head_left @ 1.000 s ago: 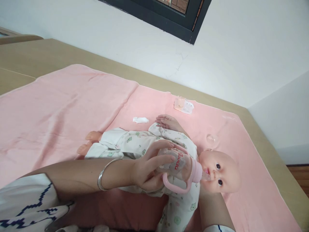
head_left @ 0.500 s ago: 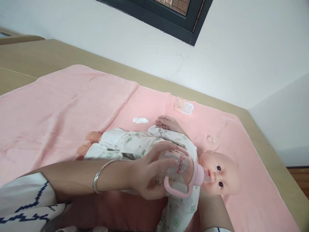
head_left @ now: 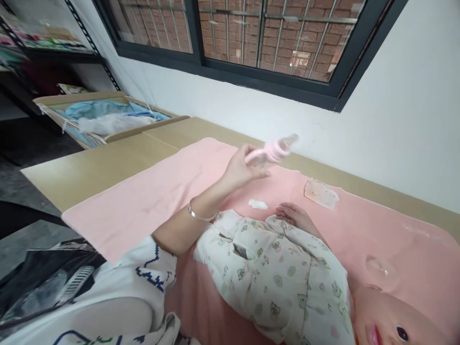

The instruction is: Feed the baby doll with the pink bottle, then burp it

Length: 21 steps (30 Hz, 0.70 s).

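My left hand (head_left: 242,167), with a silver bangle at the wrist, is closed around a baby bottle (head_left: 275,152). The bottle has a pink collar and handle and a clear teat, which points up and right; it is blurred. A baby doll (head_left: 283,273) in a white printed suit lies across the lower right, its head (head_left: 391,316) partly cut off by the frame. My right hand (head_left: 294,214) comes round from behind the doll's shoulder and rests at its sleeve, fingers bent over the arm. Most of my right forearm is hidden behind the doll.
A pink blanket (head_left: 151,191) covers much of the wooden table (head_left: 82,167). On it lie a small white piece (head_left: 258,204), a clear packet (head_left: 321,194) and a clear round cap (head_left: 379,266). Behind are a crib (head_left: 143,128) with blue cloth and a window (head_left: 266,43).
My left hand has taken the bottle away from the doll's mouth, up and toward the back of the table. The view has swung left, showing the crib and more window.
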### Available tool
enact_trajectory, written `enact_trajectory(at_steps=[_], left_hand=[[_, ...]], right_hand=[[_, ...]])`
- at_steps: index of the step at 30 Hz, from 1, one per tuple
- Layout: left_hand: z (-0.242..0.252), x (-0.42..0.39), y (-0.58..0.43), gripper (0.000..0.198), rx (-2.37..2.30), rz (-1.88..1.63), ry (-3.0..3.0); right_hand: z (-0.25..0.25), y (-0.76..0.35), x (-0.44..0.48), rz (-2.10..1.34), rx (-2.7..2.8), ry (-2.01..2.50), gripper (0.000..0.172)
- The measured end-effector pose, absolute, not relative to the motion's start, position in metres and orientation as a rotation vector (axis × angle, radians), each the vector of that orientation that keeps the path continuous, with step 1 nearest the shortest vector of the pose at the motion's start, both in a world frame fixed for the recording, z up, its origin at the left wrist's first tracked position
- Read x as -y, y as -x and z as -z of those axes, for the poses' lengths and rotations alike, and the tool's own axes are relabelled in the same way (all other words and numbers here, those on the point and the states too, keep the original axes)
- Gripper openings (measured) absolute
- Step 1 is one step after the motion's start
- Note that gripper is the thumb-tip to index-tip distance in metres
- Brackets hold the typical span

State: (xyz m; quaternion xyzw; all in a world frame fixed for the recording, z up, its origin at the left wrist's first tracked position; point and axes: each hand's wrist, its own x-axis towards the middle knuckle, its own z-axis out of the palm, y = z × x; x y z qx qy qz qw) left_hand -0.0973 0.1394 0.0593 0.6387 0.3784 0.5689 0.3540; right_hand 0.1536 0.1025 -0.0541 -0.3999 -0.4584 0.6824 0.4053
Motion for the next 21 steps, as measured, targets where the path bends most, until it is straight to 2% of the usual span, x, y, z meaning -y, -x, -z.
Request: enact_trajectory(at_steps=[2, 6, 12, 21], left_hand=[[-0.057, -0.173, 0.125, 0.068, -0.905, -1.303, -1.622], [-0.031, -0.213, 0.162, 0.035, -0.798, -0.978, -1.590], [0.033, -0.231, 0.162, 0.036, -0.685, -0.784, -1.615], [0.070, -0.241, 0.158, 0.028, -0.573, -0.533, -1.687]], right_hand=[[0.056, -0.159, -0.103, -1.746, 1.122, 1.052, 0.023], [0.062, -0.161, -0.112, -1.795, 0.953, 1.169, 0.029], [0.070, -0.162, -0.118, -1.797, 0.951, 1.135, 0.044], [0.073, -0.164, -0.120, -1.785, 0.964, 1.129, 0.042]])
